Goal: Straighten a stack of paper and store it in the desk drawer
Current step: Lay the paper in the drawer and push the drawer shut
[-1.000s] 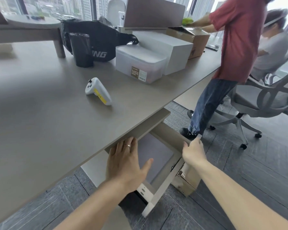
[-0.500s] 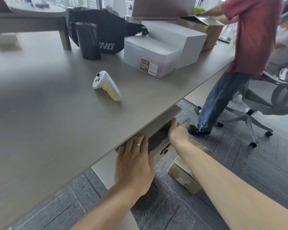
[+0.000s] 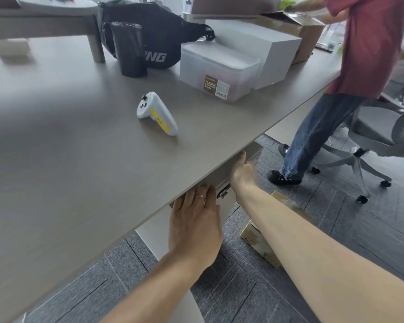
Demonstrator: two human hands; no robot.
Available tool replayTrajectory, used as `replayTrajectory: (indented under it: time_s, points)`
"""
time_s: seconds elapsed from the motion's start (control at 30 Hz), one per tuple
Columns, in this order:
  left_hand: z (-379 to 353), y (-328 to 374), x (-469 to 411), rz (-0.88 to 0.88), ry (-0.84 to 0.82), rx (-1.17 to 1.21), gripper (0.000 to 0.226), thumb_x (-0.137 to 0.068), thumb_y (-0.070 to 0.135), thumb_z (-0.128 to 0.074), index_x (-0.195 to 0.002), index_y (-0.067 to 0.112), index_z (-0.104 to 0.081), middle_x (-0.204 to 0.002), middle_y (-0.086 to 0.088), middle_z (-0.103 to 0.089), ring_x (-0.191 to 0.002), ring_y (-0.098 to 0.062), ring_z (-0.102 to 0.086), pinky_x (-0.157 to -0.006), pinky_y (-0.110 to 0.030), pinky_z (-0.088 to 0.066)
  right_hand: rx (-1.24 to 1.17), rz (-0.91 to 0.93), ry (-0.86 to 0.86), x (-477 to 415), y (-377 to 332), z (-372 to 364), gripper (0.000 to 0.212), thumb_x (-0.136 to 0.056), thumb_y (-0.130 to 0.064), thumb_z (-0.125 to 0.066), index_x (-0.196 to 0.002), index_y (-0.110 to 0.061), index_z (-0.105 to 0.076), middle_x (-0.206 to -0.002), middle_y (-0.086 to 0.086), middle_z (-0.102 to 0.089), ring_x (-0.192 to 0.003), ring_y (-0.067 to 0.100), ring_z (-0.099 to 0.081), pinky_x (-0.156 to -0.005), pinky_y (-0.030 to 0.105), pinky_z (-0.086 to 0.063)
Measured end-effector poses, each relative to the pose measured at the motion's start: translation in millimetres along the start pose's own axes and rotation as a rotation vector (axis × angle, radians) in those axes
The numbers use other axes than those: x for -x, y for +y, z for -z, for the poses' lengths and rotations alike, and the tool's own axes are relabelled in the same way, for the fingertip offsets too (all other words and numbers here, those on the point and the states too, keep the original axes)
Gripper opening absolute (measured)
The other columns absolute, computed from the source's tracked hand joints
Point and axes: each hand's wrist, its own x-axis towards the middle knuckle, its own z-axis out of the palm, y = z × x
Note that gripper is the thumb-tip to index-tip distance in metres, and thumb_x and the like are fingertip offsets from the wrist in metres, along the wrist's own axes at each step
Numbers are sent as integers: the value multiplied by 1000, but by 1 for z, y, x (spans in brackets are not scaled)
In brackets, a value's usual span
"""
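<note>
The desk drawer [image 3: 221, 177] sits almost fully pushed in under the grey desk [image 3: 79, 164]; only its grey front and a small metal lock show. My left hand [image 3: 194, 226] lies flat against the drawer front, with its fingertips tucked under the desk edge. My right hand [image 3: 243, 174] presses the same front farther right, fingers partly hidden under the edge. Neither hand holds anything. The stack of paper is not visible.
On the desk lie a white controller [image 3: 156, 114], a plastic container [image 3: 219, 71], a white box [image 3: 261, 47], a black bag [image 3: 154, 31] and a black cup [image 3: 128, 50]. A cardboard box [image 3: 261, 243] sits on the floor under my right arm. A person [image 3: 369, 43] stands by an office chair [image 3: 371, 138] to the right.
The drawer went from open, with its grey inside showing, to nearly shut. Both hands moved forward with its front toward the desk edge.
</note>
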Motion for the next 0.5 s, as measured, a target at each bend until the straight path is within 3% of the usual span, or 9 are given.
replayTrajectory:
  time_s: [0.13, 0.3, 0.4, 0.5]
  points:
    - [0, 0, 1, -16, 51, -44, 47, -94, 28, -45, -132, 10, -65, -125, -6, -71, -110, -29, -65, -90, -42, -47, -50, -20, 27, -4, 2, -3, 74, -105, -45, -18, -158, 0, 7, -160, 26, -32, -145, 41, -36, -117, 46, -30]
    - [-4, 1, 0, -29, 81, -59, 42, -92, 22, -59, -132, 10, -65, -124, -6, -71, -107, -30, -65, -88, -41, -39, -99, -34, 24, -10, -5, -9, 70, -105, -43, -24, -155, 5, -13, -155, 29, -37, -139, 43, -42, -114, 49, -34]
    - [-1, 0, -1, -33, 56, -61, 40, -92, 21, -61, -131, 11, -66, -125, -5, -72, -109, -30, -65, -90, -41, -44, -73, -25, 2, -8, 0, -3, 72, -105, -45, -22, -158, 1, -5, -158, 25, -34, -143, 42, -38, -117, 48, -31]
    - [15, 1, -1, 17, -65, -24, 44, -98, 20, -52, -141, 15, -58, -138, -2, -65, -124, -28, -59, -98, -40, -42, -95, 2, -53, 2, -6, 10, 70, -106, -42, -25, -161, -8, 2, -167, 15, -18, -152, 36, -23, -122, 47, -21]
